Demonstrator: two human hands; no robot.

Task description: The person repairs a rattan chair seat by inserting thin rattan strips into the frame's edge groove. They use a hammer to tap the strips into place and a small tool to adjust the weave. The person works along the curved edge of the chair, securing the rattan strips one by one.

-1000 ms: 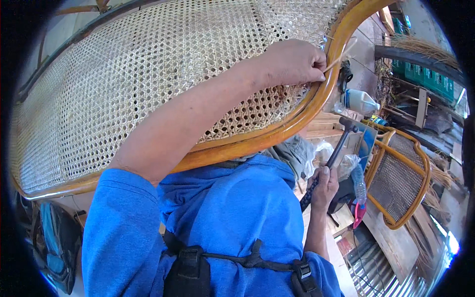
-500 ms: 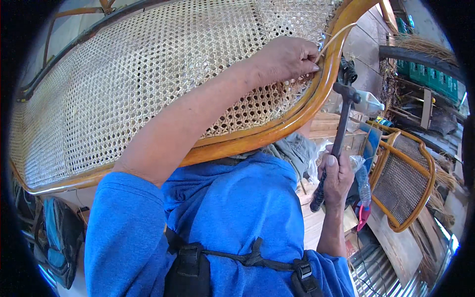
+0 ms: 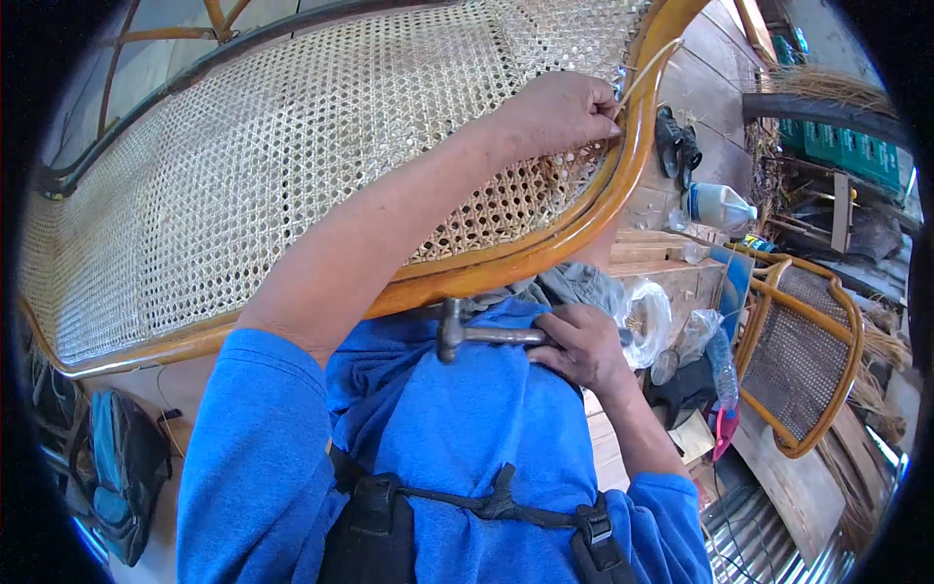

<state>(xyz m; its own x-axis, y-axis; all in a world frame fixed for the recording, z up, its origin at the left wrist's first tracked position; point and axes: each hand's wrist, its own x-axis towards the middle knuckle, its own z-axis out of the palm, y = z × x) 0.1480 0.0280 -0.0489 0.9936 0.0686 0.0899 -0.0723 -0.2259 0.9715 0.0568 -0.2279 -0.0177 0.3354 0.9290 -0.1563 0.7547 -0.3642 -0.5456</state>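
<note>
A large woven cane panel (image 3: 321, 165) in a glossy orange-brown rattan frame (image 3: 545, 255) lies across my front. My left hand (image 3: 569, 109) is closed in a pinch at the panel's right edge, beside the frame. From its fingertips a pale cane strip (image 3: 646, 68) runs up over the frame. Low against my blue shirt, my right hand (image 3: 586, 348) grips a hammer (image 3: 496, 336) by its handle. The hammer lies sideways with its metal head toward the left, just below the front rail. Part of the handle is hidden by my fingers.
To the right stand a wooden box (image 3: 671, 282), a white bottle (image 3: 722, 206), a coil of clear plastic (image 3: 646, 316) and a smaller rattan piece with cane mesh (image 3: 800, 341). A dark slipper (image 3: 675, 146) lies beyond the frame. A backpack (image 3: 122, 467) sits at lower left.
My right hand has brought the hammer down and left from beside the frame to my lap, turning it from upright to sideways. My left hand keeps its pinch at the frame.
</note>
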